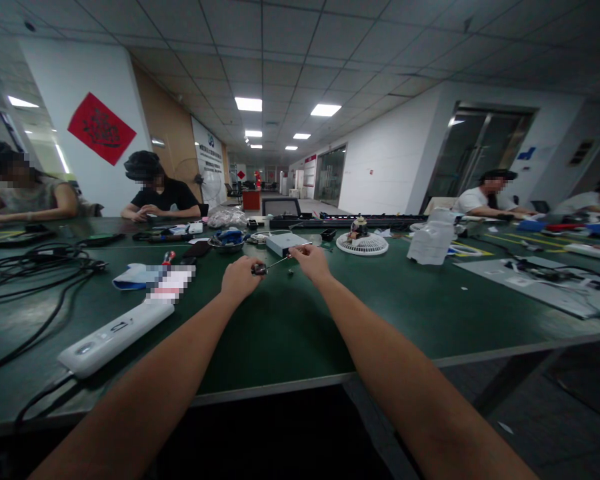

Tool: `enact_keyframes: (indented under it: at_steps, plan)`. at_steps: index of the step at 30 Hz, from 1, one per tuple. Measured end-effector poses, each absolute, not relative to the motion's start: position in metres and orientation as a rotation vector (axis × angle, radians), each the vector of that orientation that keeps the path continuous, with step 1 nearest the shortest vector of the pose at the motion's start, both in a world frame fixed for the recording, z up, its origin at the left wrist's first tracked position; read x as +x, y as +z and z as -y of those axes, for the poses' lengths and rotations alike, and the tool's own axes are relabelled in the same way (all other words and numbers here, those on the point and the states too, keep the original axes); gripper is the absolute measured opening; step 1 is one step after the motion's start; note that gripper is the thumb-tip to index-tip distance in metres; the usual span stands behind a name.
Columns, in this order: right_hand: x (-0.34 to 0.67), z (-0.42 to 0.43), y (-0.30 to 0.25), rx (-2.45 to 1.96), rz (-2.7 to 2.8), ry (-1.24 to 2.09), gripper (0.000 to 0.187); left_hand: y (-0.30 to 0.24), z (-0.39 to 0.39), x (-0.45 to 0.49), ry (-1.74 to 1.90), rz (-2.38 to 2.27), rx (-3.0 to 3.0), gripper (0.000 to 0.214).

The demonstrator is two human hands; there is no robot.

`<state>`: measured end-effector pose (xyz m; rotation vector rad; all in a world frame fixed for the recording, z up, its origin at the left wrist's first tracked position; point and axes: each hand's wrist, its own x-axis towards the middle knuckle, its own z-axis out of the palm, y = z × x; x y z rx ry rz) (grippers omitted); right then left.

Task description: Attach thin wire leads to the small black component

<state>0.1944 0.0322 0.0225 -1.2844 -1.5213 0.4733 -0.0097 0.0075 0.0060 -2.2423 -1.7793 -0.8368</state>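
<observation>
Both my arms reach out over a dark green table (280, 333). My left hand (240, 277) is closed round the dark handle of a thin screwdriver (273, 265). My right hand (310, 261) pinches the metal shaft near its tip. The tool is held just above the table, in front of a small grey box (286, 243). A tiny dark part (291, 273) lies on the table between my hands.
A white power strip (115, 337) and black cables (35, 267) lie at the left. A white fan grille (363, 244), a white plastic bag (433, 241) and a metal bowl (227, 243) stand farther back. Several other people sit at the far side.
</observation>
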Motion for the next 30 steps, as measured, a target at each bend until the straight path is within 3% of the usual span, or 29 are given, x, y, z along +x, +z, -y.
enact_keyframes:
  at_steps: [5, 9, 14, 17, 26, 30]
  plan:
    - [0.205, -0.03, 0.026, -1.205, 1.425, 0.111, 0.033, 0.005, -0.009, -0.012, -0.846, 1.776, -2.239, 0.029]
    - [0.206, -0.03, 0.023, -1.153, 1.797, -0.055, 0.022, 0.002, -0.011, -0.013, -0.848, 1.778, -2.235, 0.031]
    - [0.199, -0.032, 0.007, -1.321, 2.166, -0.228, 0.026, 0.002, -0.011, -0.012, -0.846, 1.781, -2.229, 0.031]
    - [0.195, -0.036, -0.005, -1.443, 2.257, -0.184, 0.045, 0.003, -0.01, -0.012, -0.835, 1.791, -2.237, 0.03]
    - [0.198, -0.043, -0.01, -1.428, 2.255, -0.055, 0.018, 0.004, -0.009, -0.009, -0.828, 1.805, -2.251, 0.03]
    - [0.197, -0.042, -0.003, -1.375, 2.155, 0.065, 0.031, 0.003, -0.011, -0.01, -0.825, 1.78, -2.268, 0.031]
